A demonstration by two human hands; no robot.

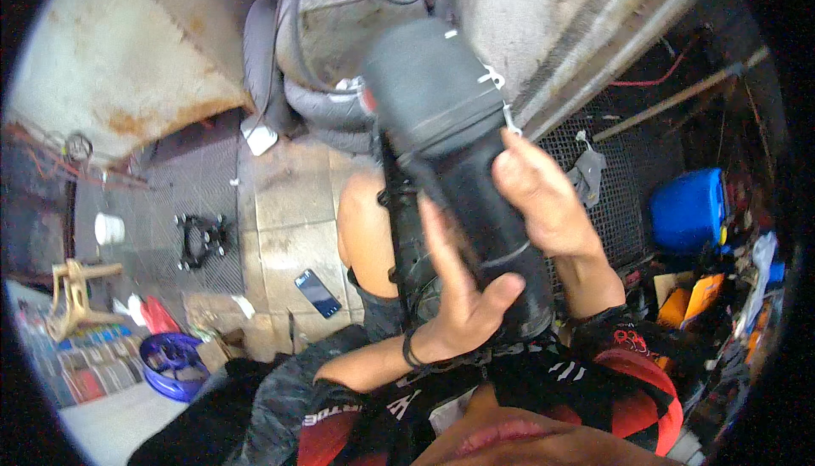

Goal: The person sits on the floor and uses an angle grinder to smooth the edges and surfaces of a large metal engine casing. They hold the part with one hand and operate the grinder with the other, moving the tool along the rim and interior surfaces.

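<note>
Both my hands hold a long black part (475,186) above my lap. It has a broad, rounded grey-black end (429,75) pointing away from me and a narrower, smooth body toward my chest. My left hand (458,296) presses along the body's left side, thumb over the near end. On the opposite side my right hand (543,194) grips it near the step where it widens, fingers bent around the edge. White bits stick out along the far right rim, and a red spot shows on its left. Beneath it, a dark frame-like piece (412,254) is partly hidden.
A phone (317,294) lies on the tiles left of my knee. Farther left are a black bracket-like part (200,240), a white cup (109,229) and a purple wheel (174,366). A blue jug (688,210) stands at right among clutter. Stained panels (127,58) rise ahead.
</note>
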